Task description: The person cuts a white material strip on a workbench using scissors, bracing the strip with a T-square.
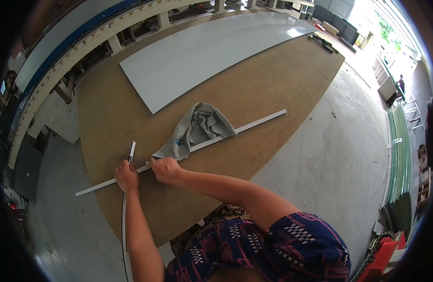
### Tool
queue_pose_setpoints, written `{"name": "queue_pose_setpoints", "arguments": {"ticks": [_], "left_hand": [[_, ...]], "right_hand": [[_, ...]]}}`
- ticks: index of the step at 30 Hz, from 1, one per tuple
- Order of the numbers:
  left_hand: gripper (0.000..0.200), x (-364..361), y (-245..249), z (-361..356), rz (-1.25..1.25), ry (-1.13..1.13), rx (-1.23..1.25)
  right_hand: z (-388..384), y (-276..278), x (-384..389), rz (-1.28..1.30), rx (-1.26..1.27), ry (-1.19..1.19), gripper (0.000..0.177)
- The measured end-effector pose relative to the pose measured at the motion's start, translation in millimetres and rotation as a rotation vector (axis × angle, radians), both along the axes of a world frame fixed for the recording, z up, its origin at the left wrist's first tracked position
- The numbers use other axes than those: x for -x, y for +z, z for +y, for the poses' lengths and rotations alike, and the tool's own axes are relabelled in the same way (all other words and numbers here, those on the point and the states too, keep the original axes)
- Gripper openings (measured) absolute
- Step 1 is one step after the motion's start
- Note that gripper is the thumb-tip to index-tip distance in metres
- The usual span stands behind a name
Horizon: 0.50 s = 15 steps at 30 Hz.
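My left hand [126, 176] is closed around a narrow strip with a white face and dark edge [132, 149]. The strip's short end sticks up past my fingers, and its long part runs down beside my forearm and off the board. Just to the right, my right hand [165, 169] is closed at the lower left corner of a crumpled grey cloth [179, 136] that bears a small blue mark. Under the cloth and both hands lies a long white strip [261, 123], set diagonally across the brown board [216, 171]. My fingertips are partly hidden.
A large glossy pale sheet [202, 56] covers the board's far side. Dark tools [323, 43] lie at its far right corner. Beyond the board stands a long machine with a blue band [61, 58]. Stacked greenish sheets [399, 155] lean at the right.
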<state>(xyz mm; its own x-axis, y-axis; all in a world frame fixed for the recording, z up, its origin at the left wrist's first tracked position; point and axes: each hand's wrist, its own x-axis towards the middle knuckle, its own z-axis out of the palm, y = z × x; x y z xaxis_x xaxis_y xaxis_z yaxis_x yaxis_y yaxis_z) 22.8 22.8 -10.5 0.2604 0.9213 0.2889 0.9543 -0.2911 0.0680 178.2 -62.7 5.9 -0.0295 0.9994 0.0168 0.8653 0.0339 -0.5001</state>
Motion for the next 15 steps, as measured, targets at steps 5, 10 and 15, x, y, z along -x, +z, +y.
{"name": "queue_pose_setpoints", "arguments": {"ticks": [5,10,15], "left_hand": [[0.013,-2,5,0,0.053,0.005,0.018],[0.012,-2,3,-1,0.018,0.004,-0.017],[0.011,-4,5,-2,0.026,0.017,0.012]], "right_hand": [[1,-8,3,-0.059,-0.070,-0.003,0.046],[-39,12,-27,-0.076,0.078,0.043,0.049],[-16,1,-7,-0.045,-0.089,0.018,0.032]]}}
